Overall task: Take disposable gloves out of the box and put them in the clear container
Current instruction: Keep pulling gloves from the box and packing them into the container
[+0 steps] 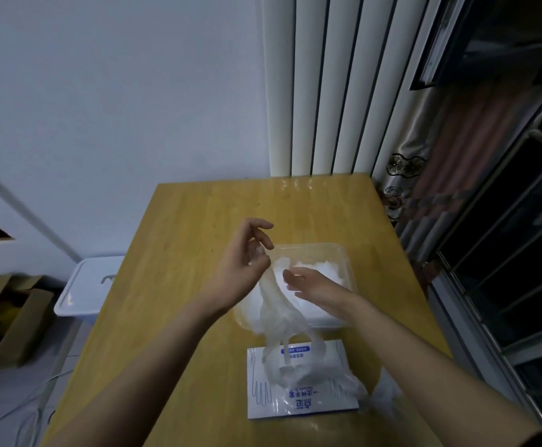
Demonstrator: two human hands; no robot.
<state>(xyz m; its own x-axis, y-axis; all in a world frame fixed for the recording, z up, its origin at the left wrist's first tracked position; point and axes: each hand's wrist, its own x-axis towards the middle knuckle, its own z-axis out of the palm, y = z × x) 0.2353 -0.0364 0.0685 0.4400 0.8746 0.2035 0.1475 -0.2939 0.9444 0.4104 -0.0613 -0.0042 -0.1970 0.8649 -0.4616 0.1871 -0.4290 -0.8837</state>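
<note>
Fingers [258, 260] of our left hand [240, 275] pinched a thin glove [279, 314].
Our right hand [316, 287] hovered, fingers loose, over the clear container [340, 253] behind the box [258, 385].

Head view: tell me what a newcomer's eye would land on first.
The left hand pinches a filmy glove, which hangs from it down to the flat glove box at the table's near edge. Just behind, the right hand hovers open over the clear container, already heaped with white gloves.
</note>
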